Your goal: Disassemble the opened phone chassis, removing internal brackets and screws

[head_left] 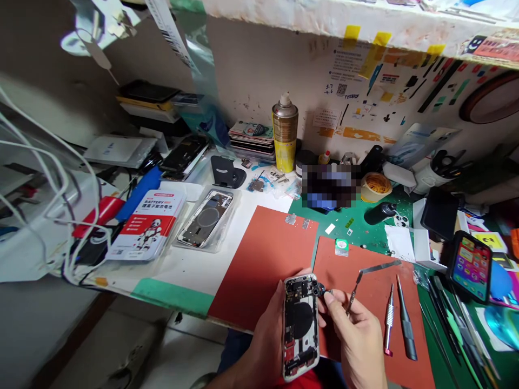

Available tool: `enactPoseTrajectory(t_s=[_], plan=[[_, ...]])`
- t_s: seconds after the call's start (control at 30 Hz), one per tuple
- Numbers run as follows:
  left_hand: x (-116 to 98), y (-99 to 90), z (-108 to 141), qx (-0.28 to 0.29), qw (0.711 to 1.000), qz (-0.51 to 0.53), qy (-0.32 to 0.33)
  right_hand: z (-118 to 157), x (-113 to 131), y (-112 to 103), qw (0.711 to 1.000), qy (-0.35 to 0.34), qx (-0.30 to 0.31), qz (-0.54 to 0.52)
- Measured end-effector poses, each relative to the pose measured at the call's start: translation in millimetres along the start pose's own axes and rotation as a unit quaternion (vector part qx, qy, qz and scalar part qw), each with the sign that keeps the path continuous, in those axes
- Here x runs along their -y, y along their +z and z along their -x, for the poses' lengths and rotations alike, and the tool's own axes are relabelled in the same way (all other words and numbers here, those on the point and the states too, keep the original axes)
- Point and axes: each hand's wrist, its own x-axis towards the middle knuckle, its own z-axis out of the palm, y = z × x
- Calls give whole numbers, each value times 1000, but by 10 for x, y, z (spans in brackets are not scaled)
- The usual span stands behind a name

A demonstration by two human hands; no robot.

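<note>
An opened phone [300, 329], its inner parts showing, is held nearly upright over the front edge of the red-brown mat [259, 259]. My left hand [270, 329] wraps round its left side and back. At the phone's upper right corner, my right hand [352, 324] pinches a small dark camera part [321, 289] between thumb and finger. A thin metal pry tool [359, 278] also sits among the fingers of my right hand, its flat blade pointing up and to the right.
Right of my right hand lie two screwdrivers [406, 319] and several tweezers [466, 335], near a lit phone [470, 267]. A battery box [148, 224] and a phone shell in a tray [206, 219] rest at left. A spray can [285, 132] stands behind.
</note>
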Motion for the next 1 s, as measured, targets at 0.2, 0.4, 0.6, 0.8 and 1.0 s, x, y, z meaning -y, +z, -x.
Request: enactPoseTrajectory(t_s=[0.2, 0.4, 0.6, 0.8, 1.0], plan=[[-9, 16, 42, 49, 998, 31, -2, -4, 96, 31, 995, 34, 71, -65], [-29, -2, 27, 33, 998, 55, -5, 35, 169, 58, 994, 32, 68, -78], [-99, 74, 75, 43, 993, 105, -31, 51, 182, 102, 994, 39, 41, -91], [-158, 20, 108, 47, 988, 142, -29, 25, 108, 50, 994, 29, -39, -95], [-138, -71, 109, 50, 987, 149, -34, 24, 110, 47, 993, 28, -66, -97]])
